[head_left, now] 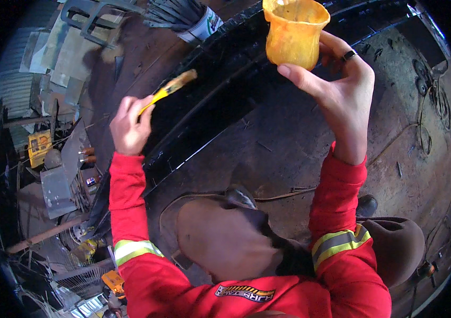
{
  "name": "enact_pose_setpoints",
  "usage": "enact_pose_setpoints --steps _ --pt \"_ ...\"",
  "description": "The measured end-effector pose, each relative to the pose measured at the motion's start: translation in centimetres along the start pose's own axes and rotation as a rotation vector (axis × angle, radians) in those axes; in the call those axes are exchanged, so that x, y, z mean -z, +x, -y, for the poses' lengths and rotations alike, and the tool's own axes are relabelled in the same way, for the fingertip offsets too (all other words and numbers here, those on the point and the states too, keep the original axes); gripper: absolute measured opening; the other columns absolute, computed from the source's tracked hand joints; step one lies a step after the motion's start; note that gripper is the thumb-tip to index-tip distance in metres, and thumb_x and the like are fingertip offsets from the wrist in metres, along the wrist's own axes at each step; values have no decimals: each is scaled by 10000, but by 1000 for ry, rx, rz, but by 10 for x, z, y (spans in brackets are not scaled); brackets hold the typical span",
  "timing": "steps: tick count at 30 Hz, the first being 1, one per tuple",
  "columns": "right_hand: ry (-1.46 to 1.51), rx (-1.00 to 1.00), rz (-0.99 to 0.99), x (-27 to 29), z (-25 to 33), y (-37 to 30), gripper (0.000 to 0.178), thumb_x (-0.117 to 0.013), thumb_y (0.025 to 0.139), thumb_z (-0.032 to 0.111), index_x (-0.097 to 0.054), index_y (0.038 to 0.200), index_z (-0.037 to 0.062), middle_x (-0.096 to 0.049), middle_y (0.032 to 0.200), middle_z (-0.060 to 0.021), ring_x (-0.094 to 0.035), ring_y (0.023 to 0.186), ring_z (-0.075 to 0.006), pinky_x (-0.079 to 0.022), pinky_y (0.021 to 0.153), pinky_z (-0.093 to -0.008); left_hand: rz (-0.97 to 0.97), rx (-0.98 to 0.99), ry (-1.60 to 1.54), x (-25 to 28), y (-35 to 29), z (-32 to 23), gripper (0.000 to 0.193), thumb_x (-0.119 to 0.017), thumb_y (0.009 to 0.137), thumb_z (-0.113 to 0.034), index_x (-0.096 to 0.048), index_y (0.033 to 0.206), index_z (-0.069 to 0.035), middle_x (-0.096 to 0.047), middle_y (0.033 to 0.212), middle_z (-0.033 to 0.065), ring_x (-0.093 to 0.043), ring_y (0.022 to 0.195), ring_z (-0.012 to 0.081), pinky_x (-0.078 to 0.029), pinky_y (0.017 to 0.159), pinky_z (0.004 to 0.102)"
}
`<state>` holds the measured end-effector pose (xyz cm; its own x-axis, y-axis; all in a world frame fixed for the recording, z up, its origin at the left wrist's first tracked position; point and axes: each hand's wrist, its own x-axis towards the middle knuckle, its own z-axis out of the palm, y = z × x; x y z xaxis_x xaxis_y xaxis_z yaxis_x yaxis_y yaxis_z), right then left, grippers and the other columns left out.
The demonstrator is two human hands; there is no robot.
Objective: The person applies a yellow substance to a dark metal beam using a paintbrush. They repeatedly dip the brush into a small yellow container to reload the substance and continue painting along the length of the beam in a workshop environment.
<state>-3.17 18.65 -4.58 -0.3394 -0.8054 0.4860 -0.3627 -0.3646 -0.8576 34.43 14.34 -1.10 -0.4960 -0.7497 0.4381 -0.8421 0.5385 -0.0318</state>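
Gripping a yellow-handled paintbrush [168, 90], the left hand [131, 127] has its grip clamped on the handle; the bristles point toward the upper right, with a black beam [225, 69] behind them. The right hand [346, 90] has its grip clamped on a yellow cup [293, 42], rim upward, to the right of the paintbrush and well apart. Beyond the beam, a white bucket [199, 33] contains dark strips [175, 15].

Perched up on the wearer's head, the left of two wide fisheyes stares steeply down past the knees [209, 228] to the floor [289, 153], close enough that left hand [131, 128] and right hand [349, 89] loom large; straight edges bow toward its dark rim.
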Motion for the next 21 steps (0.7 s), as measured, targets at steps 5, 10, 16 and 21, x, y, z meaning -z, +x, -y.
enact_pose_setpoints --steps 5,10,16,21 --pt "111 -21 -18 -4 -5 2 614 -937 631 336 -727 1091 -13 -708 910 -74 -623 795 -141 -500 756 -269 63 61 -78 16 -32 23 211 -778 805 -29 -734 1007 -72 -585 806 93 -618 706 247 -494 646 326" --pt "133 -34 13 -7 -2 1 616 -940 633 323 -722 1095 -22 -713 912 -76 -628 803 -140 -506 775 -271 -30 -4 -143 -5 -5 11 202 -778 805 -32 -730 999 -66 -600 824 110 -623 709 261 -489 640 331" --pt "112 -17 -6 -7 -4 0 623 -948 628 327 -720 1089 -25 -720 914 -62 -664 836 -138 -518 818 -275 21 63 -165 -7 -10 16 178 -753 819 18 -711 991 -4 -635 863 125 -624 773 248 -507 725 326" --pt "134 -51 52 -7 0 1 600 -945 639 276 -714 1097 -35 -720 925 -64 -648 836 -122 -512 815 -270 76 -22 -74 5 4 12 174 -762 829 -73 -725 999 -77 -622 874 107 -649 757 306 -498 639 350"
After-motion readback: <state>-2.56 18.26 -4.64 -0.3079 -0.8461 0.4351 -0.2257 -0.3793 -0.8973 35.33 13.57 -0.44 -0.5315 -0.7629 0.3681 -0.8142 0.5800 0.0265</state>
